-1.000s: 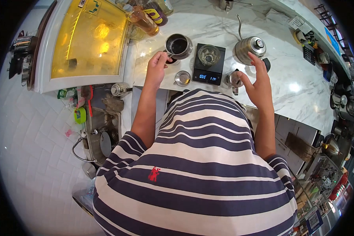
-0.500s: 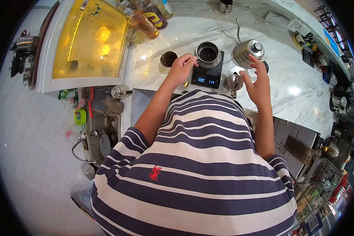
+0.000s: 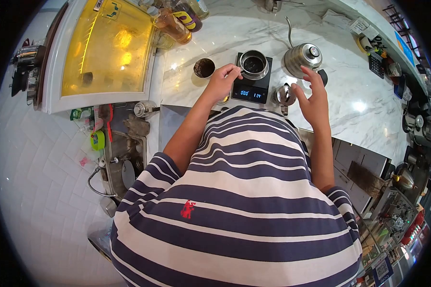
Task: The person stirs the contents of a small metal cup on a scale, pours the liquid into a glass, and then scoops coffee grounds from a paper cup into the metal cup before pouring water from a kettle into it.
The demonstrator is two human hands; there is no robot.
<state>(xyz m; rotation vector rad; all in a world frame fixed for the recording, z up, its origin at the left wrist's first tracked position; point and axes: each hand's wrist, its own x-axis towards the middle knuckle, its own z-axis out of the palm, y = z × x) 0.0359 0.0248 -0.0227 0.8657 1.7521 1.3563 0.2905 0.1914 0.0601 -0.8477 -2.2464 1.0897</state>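
Note:
My left hand point(image 3: 223, 82) pinches the side handle of a round metal cup point(image 3: 267, 72) with dark contents. That cup stands on a black digital scale point(image 3: 239, 90) whose blue display lights up with numbers. Over the counter to the right, my right hand point(image 3: 315, 103) is raised with its fingers apart and holds nothing. It is near a steel gooseneck kettle point(image 3: 299, 60) and a small metal vessel with a handle point(image 3: 285, 95). Left of the scale is an open cup point(image 3: 204, 68) with brown grounds-like matter inside. A small glass point(image 3: 223, 100) is partly hidden by my left wrist.
Several bottles point(image 3: 177, 31) stand at the back left beside a yellow-windowed cabinet point(image 3: 105, 52). A sink point(image 3: 111, 162) lies at the lower left. A small metal pitcher point(image 3: 272, 5) is at the far edge, and a calculator point(image 3: 376, 66) lies at the right.
The view has shifted very slightly. Both hands keep nearly the same pose, the left at the cup's handle and the right open near the kettle.

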